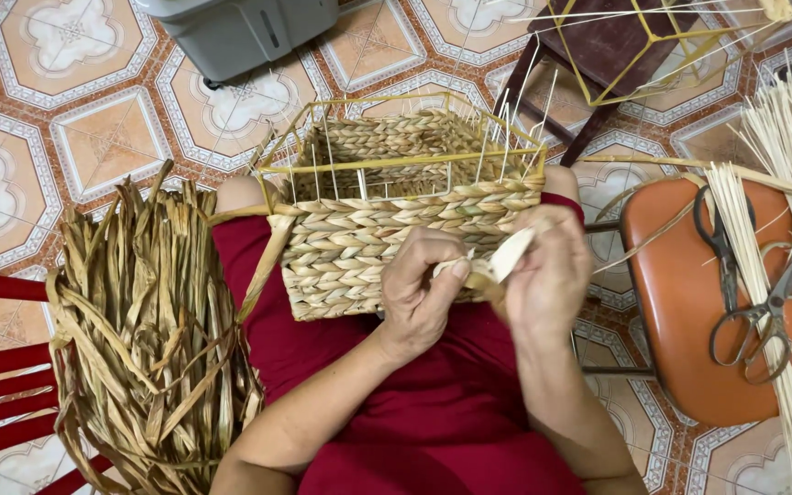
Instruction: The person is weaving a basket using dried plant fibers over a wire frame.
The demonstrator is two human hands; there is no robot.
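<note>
Both the left hand [419, 293] and right hand [550, 275] pinch a pale fibre strip [506, 258] against the half-woven basket [387, 240], best kept taut.

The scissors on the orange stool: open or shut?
Open. The scissors lie flat on the orange stool, blades spread apart, handles parted.

Lap: I see a half-woven basket [387, 215] on red cloth.
Left hand [421, 291]: pinching a pale strand [506, 257] at the basket's rim.
Right hand [550, 273]: gripping the same strand.
Beside me: dried leaves [144, 330] left, scissors [749, 302] on an orange stool [680, 312] right.
</note>
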